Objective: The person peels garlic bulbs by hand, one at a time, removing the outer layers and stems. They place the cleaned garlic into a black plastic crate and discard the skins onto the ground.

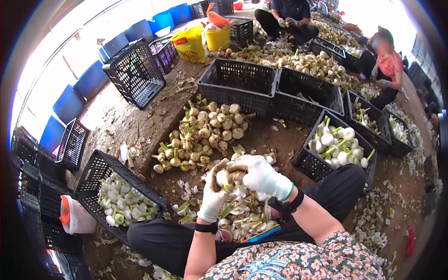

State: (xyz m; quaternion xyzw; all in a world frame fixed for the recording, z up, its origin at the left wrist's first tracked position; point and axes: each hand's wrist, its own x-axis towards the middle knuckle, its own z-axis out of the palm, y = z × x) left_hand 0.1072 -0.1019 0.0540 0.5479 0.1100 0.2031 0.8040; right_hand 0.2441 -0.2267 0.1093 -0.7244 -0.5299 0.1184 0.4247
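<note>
Hands [211, 195] [267, 177] closed around a garlic bulb [222, 178], greenish end downward in view, long axis mostly hidden.

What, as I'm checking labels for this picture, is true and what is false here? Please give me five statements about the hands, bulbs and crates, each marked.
1. The left hand and right hand both wear gloves. True.
2. A pale bulb shows between the hands. True.
3. The heap in front of the person sits inside a crate. False: the heap lies on the ground.
4. The crate by the right knee is empty. False: the crate by the right knee holds white bulbs.
5. The yellow bucket stands beyond the heap, beside a yellow bag. True.
</note>
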